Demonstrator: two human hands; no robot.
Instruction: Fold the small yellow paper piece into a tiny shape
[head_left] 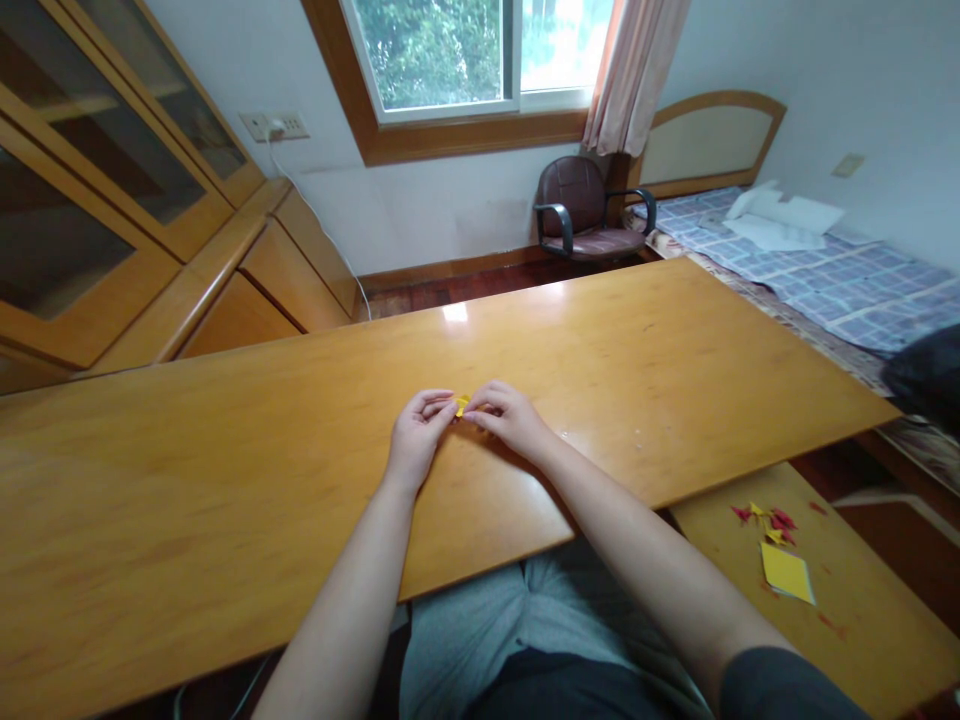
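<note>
A small piece of folded yellow paper [463, 405] is pinched between my two hands, just above the wooden table [247, 450]. My left hand [422, 425] grips its left side between thumb and fingers. From the right, my right hand [506, 412] has its thumb and fingertips closed on the other side. The fingers cover much of the paper, so its exact folded shape cannot be made out.
On a lower wooden surface [862, 640] at the right lie a stack of yellow paper squares [786, 574] and several small red and yellow folded papers [780, 520]. A brown armchair [574, 205] stands beyond the table, near a bed [862, 275]. Glass-fronted cabinets [112, 190] line the left.
</note>
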